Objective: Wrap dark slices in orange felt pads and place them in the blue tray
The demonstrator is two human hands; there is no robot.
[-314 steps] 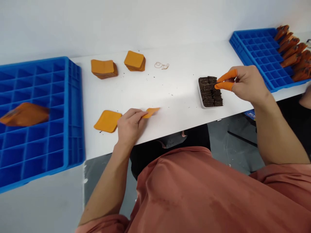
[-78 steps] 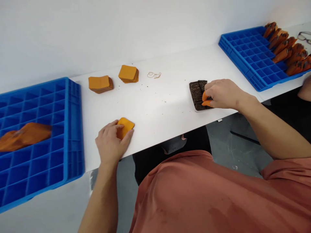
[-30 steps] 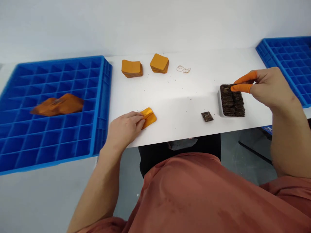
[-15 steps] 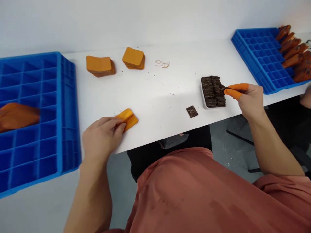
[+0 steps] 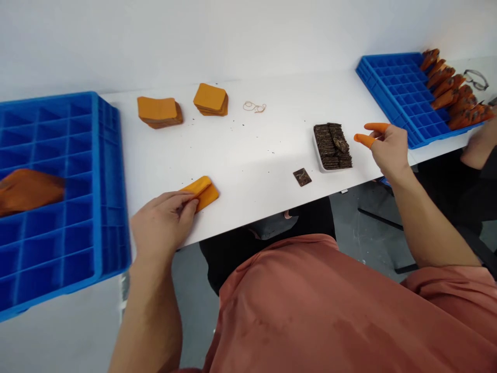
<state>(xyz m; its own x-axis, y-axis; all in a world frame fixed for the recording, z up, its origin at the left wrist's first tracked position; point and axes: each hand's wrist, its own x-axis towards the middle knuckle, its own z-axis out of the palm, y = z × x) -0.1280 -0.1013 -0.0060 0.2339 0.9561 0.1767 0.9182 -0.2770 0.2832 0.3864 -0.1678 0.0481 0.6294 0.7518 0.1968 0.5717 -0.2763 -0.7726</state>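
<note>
My left hand (image 5: 165, 220) pinches an orange-yellow pouch (image 5: 205, 192) that lies flat near the table's front edge. My right hand (image 5: 390, 150), with orange finger cots on thumb and forefinger, hovers just right of a white tray (image 5: 319, 155). Its fingers are apart with nothing between them. Thin dark-brown squares (image 5: 330, 147) stand packed in rows in that tray, and one lies slanted on top. A single dark square (image 5: 302, 177) rests on the table left of the tray.
Two stacks of orange pouches, one left (image 5: 157, 111) and one right (image 5: 210, 99), stand at the back beside rubber bands (image 5: 254, 107). A blue divided crate (image 5: 111, 181) at left holds an orange pouch. Another blue crate (image 5: 382, 98) holds several filled pouches; glasses (image 5: 476, 79) lie behind, near another person's arm.
My right hand has let go of a dark square, now lying on the rows in the tray, and drawn back with fingers parted. My left hand still pinches the pouch.
</note>
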